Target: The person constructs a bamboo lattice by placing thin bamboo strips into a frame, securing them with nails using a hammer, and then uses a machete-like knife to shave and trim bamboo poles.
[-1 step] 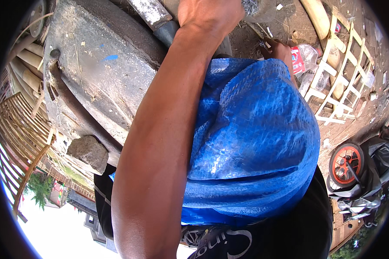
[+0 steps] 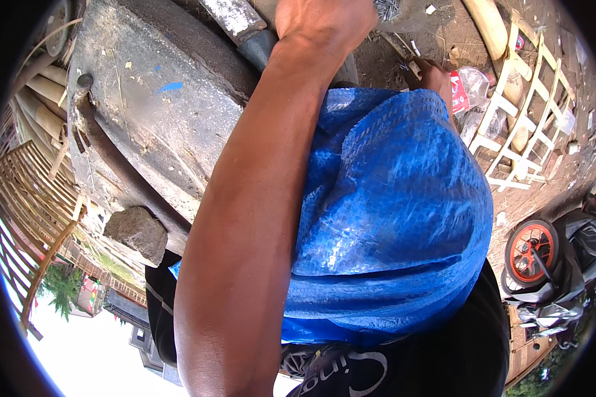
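My left forearm crosses the middle of the view, up to my left hand at the top edge. That hand looks curled closed, though the picture's edge cuts off its fingers. Blue woven plastic sheeting is draped over my lap and bulges between my arms. Beyond its far right edge shows my right hand, bent closed around something small that I cannot make out; the sheeting hides part of that arm. Close to the left hand are a whitish, worn metal bar with a black end and a heap of nails.
On the left lies a big grey slab with a curved dark rod and a rock. A plastic bottle and a bamboo lattice lie to the right. Farther right is an orange-rimmed wheel.
Both arms and the blue sheeting sit very slightly farther right in the view. Nothing else has visibly changed.
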